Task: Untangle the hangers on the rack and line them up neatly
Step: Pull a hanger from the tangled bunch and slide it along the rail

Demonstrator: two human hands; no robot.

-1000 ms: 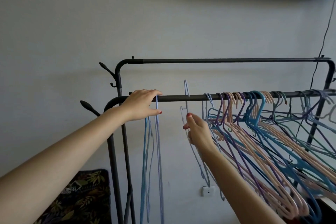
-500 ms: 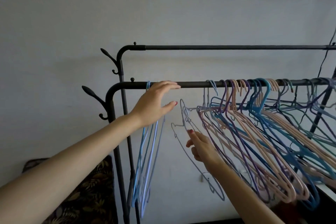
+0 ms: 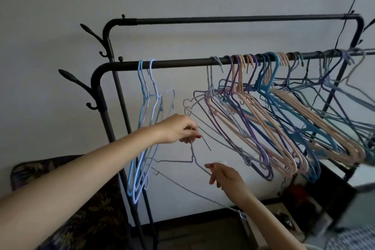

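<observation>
Below front rail (image 3: 182, 64), mid-frame: left hand (image 3: 178, 129) lowered, fingers pinching hook end of loose grey wire hanger (image 3: 194, 160). Right hand (image 3: 225, 176) just below and right, thumb and fingers pinching same hanger's shoulder wire. Hanger off rail, tilted between hands, far from tidy blue hangers (image 3: 146, 107) at left end. Tangled bunch (image 3: 274, 111) crowds rail's right half. Half second ago left hand rested up on rail; now dropped to hanger, which right hand has pulled lower.
</observation>
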